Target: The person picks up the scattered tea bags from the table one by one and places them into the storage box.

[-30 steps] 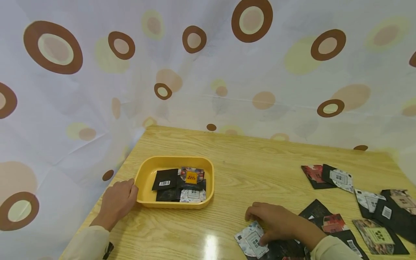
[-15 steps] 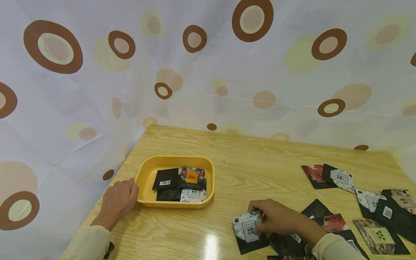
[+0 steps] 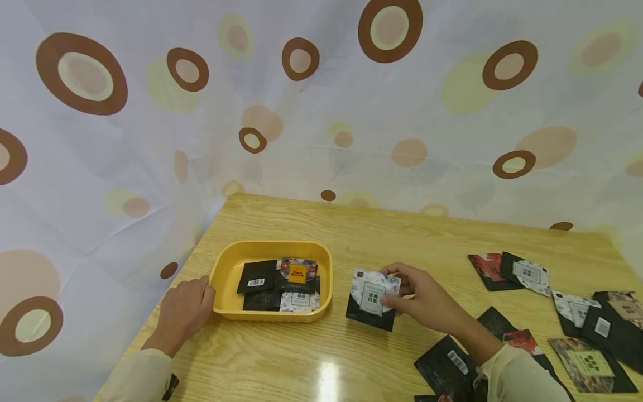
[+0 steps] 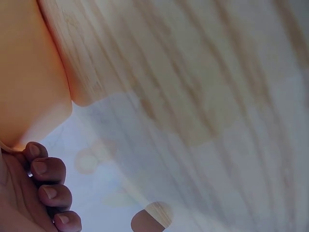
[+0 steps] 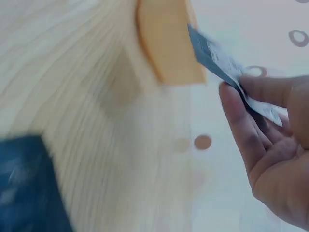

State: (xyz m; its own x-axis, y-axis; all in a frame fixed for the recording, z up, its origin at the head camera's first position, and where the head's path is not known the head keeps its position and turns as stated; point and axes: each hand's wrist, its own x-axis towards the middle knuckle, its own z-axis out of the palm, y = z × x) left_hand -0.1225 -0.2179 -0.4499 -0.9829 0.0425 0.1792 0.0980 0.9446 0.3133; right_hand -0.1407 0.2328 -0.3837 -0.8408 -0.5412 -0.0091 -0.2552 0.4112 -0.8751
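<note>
In the head view my right hand (image 3: 427, 298) pinches a flat square packet (image 3: 372, 301), black with a white patterned label, between thumb and fingers. It is tilted up over the table, to the right of the yellow plastic tray (image 3: 271, 316). The right wrist view shows the same packet (image 5: 217, 60) nearly edge-on, the thumb on its label side and fingers behind. My left hand (image 3: 185, 310) grips the tray at its left edge; its curled fingers (image 4: 50, 169) show beside the tray wall (image 4: 34, 72) in the left wrist view. Several packets (image 3: 257, 279) lie inside the tray.
Several black packets (image 3: 447, 365) lie by my right forearm, some partly hidden under it. More overlap at the right (image 3: 603, 329), and a red-labelled packet (image 3: 489, 268) lies farther back with a white-labelled one. A spotted sheet (image 3: 351, 111) hangs behind the wooden table (image 3: 392, 240).
My right hand has drawn the white-labelled packet off the pile, lifted it and carried it away from me toward the tray. The left hand and tray have stayed in place.
</note>
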